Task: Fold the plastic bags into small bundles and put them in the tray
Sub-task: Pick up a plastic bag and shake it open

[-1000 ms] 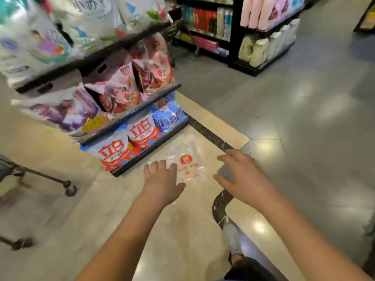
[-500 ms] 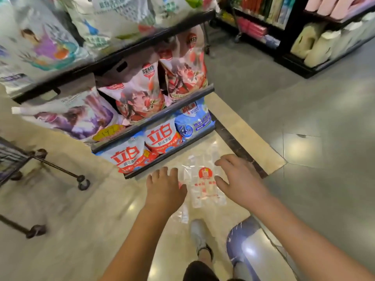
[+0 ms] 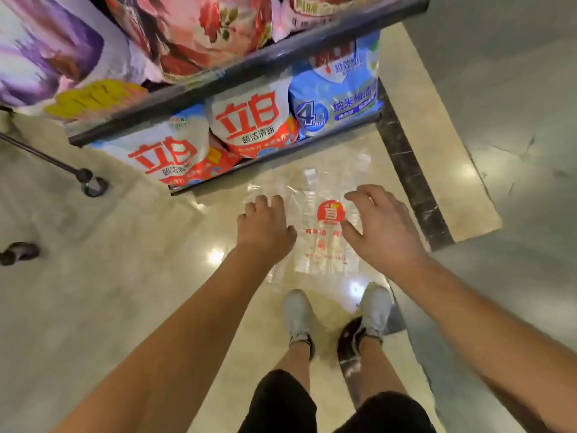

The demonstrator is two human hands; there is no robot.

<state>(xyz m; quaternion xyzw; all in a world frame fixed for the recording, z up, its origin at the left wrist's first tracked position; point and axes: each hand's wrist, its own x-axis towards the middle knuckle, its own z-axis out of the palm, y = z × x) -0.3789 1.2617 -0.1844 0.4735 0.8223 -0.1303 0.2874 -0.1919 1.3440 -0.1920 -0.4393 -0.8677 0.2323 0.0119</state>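
A clear plastic bag (image 3: 324, 245) with a red round logo and red print lies flat on the shiny beige floor, just in front of my grey shoes. My left hand (image 3: 263, 228) hovers over the bag's left edge, fingers loosely curled and holding nothing. My right hand (image 3: 379, 226) is spread above the bag's right side, fingers relaxed and a little bent. Whether either hand touches the plastic I cannot tell. No tray is in view.
A low shop rack (image 3: 218, 170) stacked with detergent bags (image 3: 246, 123) stands right behind the plastic bag. A cart's wheel and leg (image 3: 92, 182) are on the left. A dark tile strip (image 3: 412, 179) runs along the right.
The view has tilted down and closer; my legs and shoes now show. Both hands have come lower over the bag, which lies between them.
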